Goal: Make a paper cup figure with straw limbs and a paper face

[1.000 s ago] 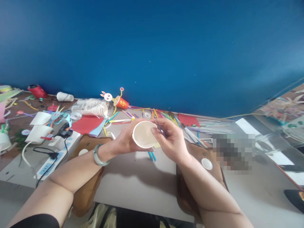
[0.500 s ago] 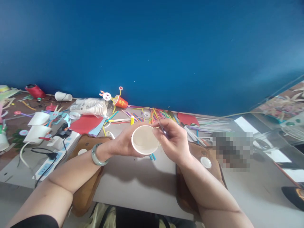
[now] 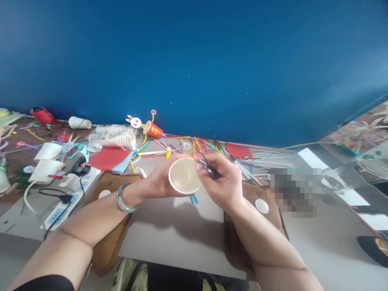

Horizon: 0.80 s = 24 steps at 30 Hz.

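A white paper cup is held with its open mouth toward me, above the grey table. My left hand is wrapped round the cup's left side, with a pale green bangle on the wrist. My right hand grips a small dark, shiny tool at the cup's right rim. The tool's tip is close to the rim; its exact kind is hard to make out. The inside of the cup shows nothing in it.
Behind my hands lie coloured sticks, red paper and stacked cups. A rabbit figure on a red cup leans by the blue wall. A power strip is at left. Brown cushions lie under both forearms.
The cup's mouth has tilted slightly. My right hand has turned a little, so more of the dark tool shows and the fingers sit slightly away from the rim.
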### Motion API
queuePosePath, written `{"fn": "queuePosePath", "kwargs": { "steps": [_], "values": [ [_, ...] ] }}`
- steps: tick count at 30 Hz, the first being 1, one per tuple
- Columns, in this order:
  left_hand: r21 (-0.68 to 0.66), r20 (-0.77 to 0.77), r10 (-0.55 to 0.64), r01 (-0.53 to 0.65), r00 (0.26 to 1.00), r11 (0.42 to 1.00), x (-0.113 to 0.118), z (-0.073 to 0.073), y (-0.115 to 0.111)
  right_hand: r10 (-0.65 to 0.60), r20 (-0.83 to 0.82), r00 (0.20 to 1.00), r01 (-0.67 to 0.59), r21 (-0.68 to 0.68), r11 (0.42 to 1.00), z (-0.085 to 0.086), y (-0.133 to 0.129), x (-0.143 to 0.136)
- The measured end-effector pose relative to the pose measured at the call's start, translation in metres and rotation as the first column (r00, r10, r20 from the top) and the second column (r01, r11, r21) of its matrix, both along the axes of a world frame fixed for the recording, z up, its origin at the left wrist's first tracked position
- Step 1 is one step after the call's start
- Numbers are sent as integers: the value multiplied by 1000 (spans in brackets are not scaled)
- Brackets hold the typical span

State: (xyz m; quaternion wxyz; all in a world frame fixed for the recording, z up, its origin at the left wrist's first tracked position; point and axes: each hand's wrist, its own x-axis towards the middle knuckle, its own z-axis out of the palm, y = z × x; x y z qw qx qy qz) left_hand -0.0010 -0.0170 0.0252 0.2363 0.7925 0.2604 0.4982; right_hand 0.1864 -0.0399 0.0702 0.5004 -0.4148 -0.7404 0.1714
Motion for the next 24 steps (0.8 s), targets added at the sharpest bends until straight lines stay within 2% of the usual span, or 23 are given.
{"fn": "queuePosePath", "kwargs": {
  "steps": [8,12,18,24],
  "values": [
    [19,10,42,-43,999,999,0,-11,1,-3,19,1000,3,-3,1000,0,2,1],
    [-47,4,64,-64,998,997,1,-8,-1,1,25,1000,-1,-8,1000,1,3,1],
    [2,33,75,-75,997,997,0,-4,1,22,-36,999,-24,-43,999,1,7,2],
    [-60,76,146,-141,986,988,-4,1,4,-10,-81,997,7,-40,999,2,8,5]
  ]
}}
